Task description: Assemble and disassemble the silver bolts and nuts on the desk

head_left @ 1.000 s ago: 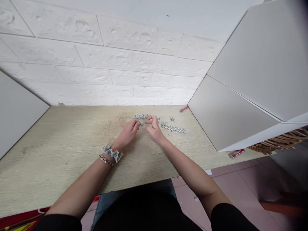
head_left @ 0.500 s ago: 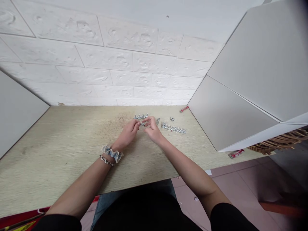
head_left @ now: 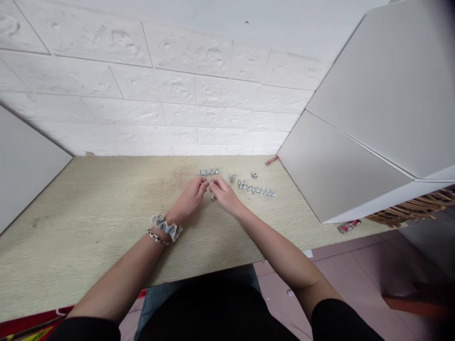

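Note:
My left hand [head_left: 193, 193] is closed in a pinch at the fingertips, and my right hand [head_left: 224, 195] pinches from the other side. Between them shows a sliver of a small silvery bolt [head_left: 209, 181], mostly hidden by the fingers. Just below the right fingertips a small metal nut [head_left: 213, 198] lies on the wooden tabletop [head_left: 117, 203]. Behind my hands, several short bolts with washers [head_left: 206, 172] stand upright in a row. Right of them is a small group of metal fittings [head_left: 233, 178], then a line of loose bolts [head_left: 261, 190].
A round metal washer [head_left: 254, 175] lies behind the loose bolts. One red battery-like cylinder [head_left: 272, 160] is by the wall, another [head_left: 350, 226] near the front right edge. A grey-white cabinet [head_left: 341, 156] bounds the right side; a white brick-patterned wall [head_left: 177, 113] stands behind.
My right fingers have moved left and closed in on the piece at my left fingertips. The small nut now shows on the table below them.

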`<state>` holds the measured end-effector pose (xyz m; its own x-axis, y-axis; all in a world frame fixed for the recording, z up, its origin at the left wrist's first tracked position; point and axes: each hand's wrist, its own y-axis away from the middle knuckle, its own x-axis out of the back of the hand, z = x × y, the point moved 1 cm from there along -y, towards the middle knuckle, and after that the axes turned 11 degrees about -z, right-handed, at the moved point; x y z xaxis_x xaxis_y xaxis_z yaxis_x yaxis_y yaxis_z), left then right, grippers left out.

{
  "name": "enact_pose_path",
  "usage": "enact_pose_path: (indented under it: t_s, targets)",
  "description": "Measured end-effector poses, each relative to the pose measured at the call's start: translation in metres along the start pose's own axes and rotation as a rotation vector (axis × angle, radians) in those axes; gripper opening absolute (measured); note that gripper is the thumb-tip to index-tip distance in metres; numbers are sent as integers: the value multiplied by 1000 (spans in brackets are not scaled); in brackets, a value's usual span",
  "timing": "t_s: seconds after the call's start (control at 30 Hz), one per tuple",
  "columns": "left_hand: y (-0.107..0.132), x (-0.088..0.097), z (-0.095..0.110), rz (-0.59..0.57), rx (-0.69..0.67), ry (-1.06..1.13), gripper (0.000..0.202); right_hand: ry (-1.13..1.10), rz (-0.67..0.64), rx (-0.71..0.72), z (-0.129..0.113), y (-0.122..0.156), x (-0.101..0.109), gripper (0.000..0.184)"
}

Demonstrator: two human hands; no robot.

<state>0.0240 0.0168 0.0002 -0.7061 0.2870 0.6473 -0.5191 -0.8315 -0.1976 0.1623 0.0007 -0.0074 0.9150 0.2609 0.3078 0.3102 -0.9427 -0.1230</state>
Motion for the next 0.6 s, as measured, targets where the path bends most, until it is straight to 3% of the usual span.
enact_pose_path:
  t_s: [0.17,0.27,0.33,0.47,0.53,0.6]
  targets:
    - [-1,1,-3,36,9,-8,26,-165,70,-30,-2,0,5,17]
    - [-1,-1,-2,25,-18,-29,25,-121,23,-120,-1,-2,7,41]
    - [0,-2,-2,7,-24,-32,24,-105,-36,-141,1,-3,7,44]
    - [-1,1,-3,28,15,-13,25,-151,-13,-26,0,-3,6,13]
    - [-1,3,-3,60,43,-4,25,-85,33,-21,-2,-2,8,27]
    - [-2,6,-3,87,64,-2,26,130,29,-71,-3,0,11,31]
